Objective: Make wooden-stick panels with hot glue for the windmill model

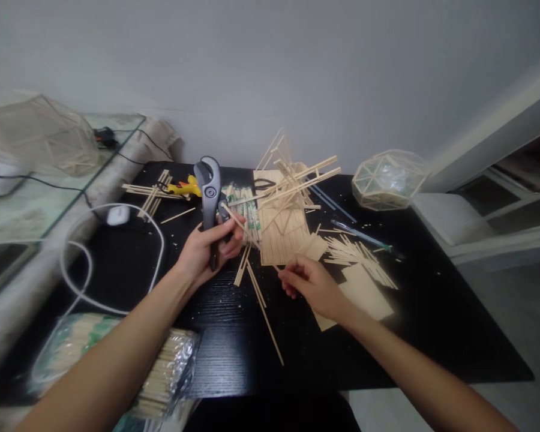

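Observation:
My left hand point(209, 249) is closed around a grey ratchet-style cutter point(210, 192), held upright with its curved jaw at the top. A thin wooden stick point(234, 216) crosses by its fingers, near the cutter. My right hand point(308, 282) is pinched, with a small stick end point(276, 268) showing at its fingertips. Just beyond it lie a slatted wooden sheet point(281, 237) and a jumble of joined sticks point(297, 180). Loose sticks point(265, 315) lie on the black table point(225, 354) between my hands.
Packaged sticks point(166, 372) and a white cable point(162, 240) are at the left. A yellow tool point(186, 187) lies behind my left hand. Thin boards point(364, 294) and scattered sticks point(360, 258) lie to the right. A faceted stick frame point(389, 180) stands at the back right.

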`<state>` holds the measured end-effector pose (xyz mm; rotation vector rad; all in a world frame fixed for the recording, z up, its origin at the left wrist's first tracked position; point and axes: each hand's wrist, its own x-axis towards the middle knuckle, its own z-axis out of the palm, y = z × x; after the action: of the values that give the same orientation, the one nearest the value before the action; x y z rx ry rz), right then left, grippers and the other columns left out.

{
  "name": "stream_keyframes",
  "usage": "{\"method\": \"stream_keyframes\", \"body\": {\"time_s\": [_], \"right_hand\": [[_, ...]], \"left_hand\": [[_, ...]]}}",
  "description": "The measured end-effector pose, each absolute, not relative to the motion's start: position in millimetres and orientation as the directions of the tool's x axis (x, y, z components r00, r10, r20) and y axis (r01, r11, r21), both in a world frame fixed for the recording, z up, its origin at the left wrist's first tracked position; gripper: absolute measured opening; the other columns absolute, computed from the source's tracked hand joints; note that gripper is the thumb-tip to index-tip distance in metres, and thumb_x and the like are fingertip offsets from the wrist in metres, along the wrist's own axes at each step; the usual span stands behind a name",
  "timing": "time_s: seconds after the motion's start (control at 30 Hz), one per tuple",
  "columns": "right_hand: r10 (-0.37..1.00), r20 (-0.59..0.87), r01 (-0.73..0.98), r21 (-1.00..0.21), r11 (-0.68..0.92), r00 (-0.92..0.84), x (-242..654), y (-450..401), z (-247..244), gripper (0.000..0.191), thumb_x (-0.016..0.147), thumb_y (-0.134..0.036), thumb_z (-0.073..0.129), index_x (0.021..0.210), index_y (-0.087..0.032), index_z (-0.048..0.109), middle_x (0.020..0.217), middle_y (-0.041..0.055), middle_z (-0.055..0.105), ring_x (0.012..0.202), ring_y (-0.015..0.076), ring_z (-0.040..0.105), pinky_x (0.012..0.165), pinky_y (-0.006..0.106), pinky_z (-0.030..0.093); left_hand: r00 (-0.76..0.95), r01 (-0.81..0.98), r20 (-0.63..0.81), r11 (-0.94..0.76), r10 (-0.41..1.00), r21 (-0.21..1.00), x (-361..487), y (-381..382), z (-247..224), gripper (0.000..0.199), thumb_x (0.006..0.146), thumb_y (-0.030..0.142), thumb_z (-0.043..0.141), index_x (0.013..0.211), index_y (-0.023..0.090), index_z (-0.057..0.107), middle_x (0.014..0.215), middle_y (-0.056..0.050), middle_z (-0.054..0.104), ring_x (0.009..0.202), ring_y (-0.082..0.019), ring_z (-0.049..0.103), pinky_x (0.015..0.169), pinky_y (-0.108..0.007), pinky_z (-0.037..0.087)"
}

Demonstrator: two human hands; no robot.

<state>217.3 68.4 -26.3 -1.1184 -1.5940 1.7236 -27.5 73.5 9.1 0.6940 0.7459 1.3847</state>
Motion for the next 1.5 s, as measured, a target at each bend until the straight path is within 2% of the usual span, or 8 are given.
{"method": "stream_keyframes", "body": {"time_s": [0.2,0.47,0.7,0.87,1.03,1.23,1.37,1.5], "right_hand": [[0.843,-0.129,0.536,-0.818,0.207,-0.522,184,64,-32,0.022,0.085,-0.018,0.086,0.085,-0.019,0.063,0.081,0.0012,0.070,0.071,0.0162,0.065,0.068,0.030,0.050],[0.819,-0.105,0.655,-0.660,0.367,-0.565,156,68,-35,0.024,0.086,0.001,0.069,0.099,-0.017,0.059,0.097,0.0083,0.070,0.088,0.0218,0.066,0.080,0.033,0.048],[0.828,-0.106,0.647,-0.682,0.342,-0.550,164,71,-23,0.020,0.088,0.001,0.060,0.100,-0.015,0.063,0.087,0.0059,0.069,0.078,0.0193,0.064,0.076,0.032,0.048],[0.842,-0.042,0.558,-0.767,0.317,-0.537,186,75,-12,0.010,0.097,-0.011,0.061,0.096,-0.018,0.068,0.091,0.0043,0.072,0.083,0.0176,0.067,0.078,0.029,0.051],[0.829,0.075,0.357,-0.878,0.318,-0.554,209,78,-12,0.014,0.101,-0.024,0.062,0.094,-0.020,0.074,0.095,0.0050,0.078,0.089,0.0210,0.073,0.082,0.033,0.054],[0.840,0.161,0.262,-0.905,0.334,-0.518,224,69,-20,0.015,0.099,-0.028,0.068,0.102,-0.023,0.081,0.101,0.0033,0.083,0.094,0.0234,0.077,0.089,0.036,0.055],[0.862,0.191,0.243,-0.911,0.334,-0.469,227,67,-31,0.013,0.095,-0.029,0.072,0.100,-0.023,0.082,0.098,0.0025,0.083,0.090,0.0241,0.077,0.086,0.036,0.057],[0.852,0.218,0.239,-0.900,0.364,-0.476,229,67,-41,0.011,0.095,-0.026,0.072,0.099,-0.020,0.081,0.093,0.0034,0.082,0.084,0.0213,0.075,0.082,0.033,0.056]], "left_hand": [[-0.118,-0.326,0.011,-0.050,0.993,0.944,-25,75,0,0.031,0.080,0.039,0.087,0.080,0.013,0.070,0.046,0.005,0.048,0.041,-0.007,0.040,0.043,-0.020,0.032],[-0.202,-0.171,0.071,-0.106,0.977,0.979,-25,76,-1,0.035,0.077,0.042,0.088,0.075,0.016,0.065,0.049,0.004,0.053,0.043,-0.007,0.042,0.043,-0.020,0.034],[-0.233,-0.108,0.086,-0.113,0.969,0.988,-23,76,-4,0.038,0.074,0.045,0.088,0.078,0.016,0.064,0.054,0.003,0.057,0.045,-0.008,0.046,0.044,-0.019,0.036],[-0.214,0.069,0.204,-0.194,0.955,0.979,-21,69,-6,0.029,0.089,0.041,0.078,0.080,0.017,0.066,0.062,0.001,0.063,0.053,-0.009,0.051,0.053,-0.021,0.042],[-0.077,0.349,0.365,-0.317,0.928,0.882,-8,62,-1,0.025,0.097,0.035,0.068,0.080,0.018,0.067,0.074,-0.002,0.069,0.069,-0.014,0.062,0.069,-0.026,0.048],[0.199,0.516,0.456,-0.489,0.867,0.704,11,54,11,0.001,0.090,0.020,0.069,0.089,0.021,0.068,0.073,0.002,0.069,0.061,-0.013,0.060,0.061,-0.023,0.043],[0.286,0.547,0.489,-0.559,0.824,0.623,19,48,11,0.020,0.085,0.011,0.067,0.102,0.021,0.069,0.082,0.000,0.073,0.066,-0.014,0.064,0.064,-0.024,0.046],[0.278,0.560,0.473,-0.541,0.836,0.627,22,44,6,0.018,0.088,0.012,0.065,0.103,0.020,0.069,0.085,-0.002,0.074,0.070,-0.015,0.067,0.069,-0.025,0.050]]}}
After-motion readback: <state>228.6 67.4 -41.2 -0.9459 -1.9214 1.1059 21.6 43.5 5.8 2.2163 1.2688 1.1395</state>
